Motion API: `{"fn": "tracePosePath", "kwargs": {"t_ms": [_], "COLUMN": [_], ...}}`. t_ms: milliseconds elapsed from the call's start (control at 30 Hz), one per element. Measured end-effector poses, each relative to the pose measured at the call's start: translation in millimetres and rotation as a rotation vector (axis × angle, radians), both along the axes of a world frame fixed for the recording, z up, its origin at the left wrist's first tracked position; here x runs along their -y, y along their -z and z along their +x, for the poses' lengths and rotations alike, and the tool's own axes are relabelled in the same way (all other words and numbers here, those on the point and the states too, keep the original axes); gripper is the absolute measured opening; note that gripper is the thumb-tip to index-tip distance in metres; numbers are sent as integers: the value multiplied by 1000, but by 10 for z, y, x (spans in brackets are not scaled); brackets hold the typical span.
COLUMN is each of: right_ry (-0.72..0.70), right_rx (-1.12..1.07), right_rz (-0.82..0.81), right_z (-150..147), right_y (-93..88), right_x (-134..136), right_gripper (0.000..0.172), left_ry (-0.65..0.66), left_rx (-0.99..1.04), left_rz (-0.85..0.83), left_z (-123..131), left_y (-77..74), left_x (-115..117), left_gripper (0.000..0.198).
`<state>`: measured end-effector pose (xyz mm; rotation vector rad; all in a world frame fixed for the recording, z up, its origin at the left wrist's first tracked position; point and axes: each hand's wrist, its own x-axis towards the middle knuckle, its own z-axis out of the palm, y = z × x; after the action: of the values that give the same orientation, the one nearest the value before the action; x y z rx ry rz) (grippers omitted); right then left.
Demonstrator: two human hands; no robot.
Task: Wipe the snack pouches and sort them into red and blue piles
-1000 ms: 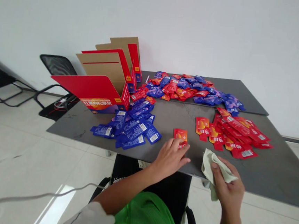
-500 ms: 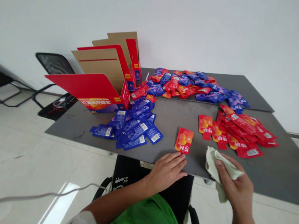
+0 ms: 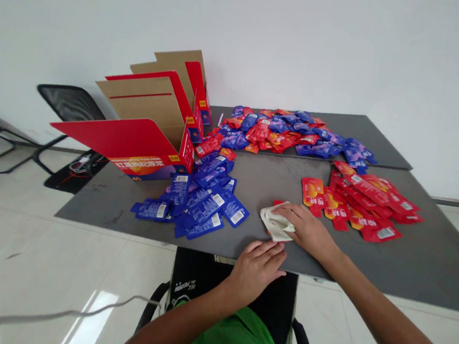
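A pale folded cloth (image 3: 274,225) lies over a red sachet (image 3: 278,202) near the front edge of the grey table, covering most of it. My right hand (image 3: 308,230) is closed on the cloth and presses it against the sachet. Flat at the table's edge rests my left hand (image 3: 259,265), its fingertips at the sachet's near end. Several blue sachets (image 3: 206,206) are heaped to the left. On the right, other red sachets (image 3: 372,198) lie in an overlapping pile, with two more (image 3: 313,192) set out at its left side.
Three open cardboard boxes (image 3: 143,148) stand in a row at the table's left. Mixed red and blue sachets (image 3: 281,131) spread along the back. A black chair (image 3: 70,107) stands beyond the left edge, and a grey cable (image 3: 60,313) crosses the floor.
My right hand has moved left with the cloth, from beside the red sachet onto it. My left hand stays at the sachet's near end. The view has shifted slightly.
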<state>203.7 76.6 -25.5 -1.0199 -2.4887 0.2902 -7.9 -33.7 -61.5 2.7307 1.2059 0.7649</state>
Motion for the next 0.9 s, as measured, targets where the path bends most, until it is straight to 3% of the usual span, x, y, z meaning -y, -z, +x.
{"fn": "tracePosePath", "kwargs": {"t_ms": [133, 233, 333, 467, 567, 700, 800, 900], "right_ry": [81, 164, 204, -65, -145, -42, 46, 152], "right_rx": [23, 5, -100, -11, 49, 57, 86, 21], "right_rz": [60, 141, 200, 69, -4, 28, 76, 165], "right_z": [69, 84, 50, -24, -44, -11, 23, 37], "right_y": [-88, -243, -346, -288, -147, -54, -158, -334], "right_x": [-449, -590, -388, 103, 187, -256, -614, -597], "right_gripper": [42, 40, 44, 46, 48, 47, 40, 43], "left_ry": [-5, -5, 0, 4, 5, 22, 13, 1], "left_rx": [7, 61, 109, 113, 106, 135, 159, 145], "left_rz": [23, 22, 9, -60, -88, -39, -25, -35], "left_z": [1, 3, 3, -6, -13, -12, -5, -1], "left_y": [41, 56, 48, 15, 5, 19, 28, 26], "left_x": [-15, -19, -16, -13, -16, -19, -14, -6], "left_gripper": [39, 36, 30, 29, 29, 27, 27, 27]}}
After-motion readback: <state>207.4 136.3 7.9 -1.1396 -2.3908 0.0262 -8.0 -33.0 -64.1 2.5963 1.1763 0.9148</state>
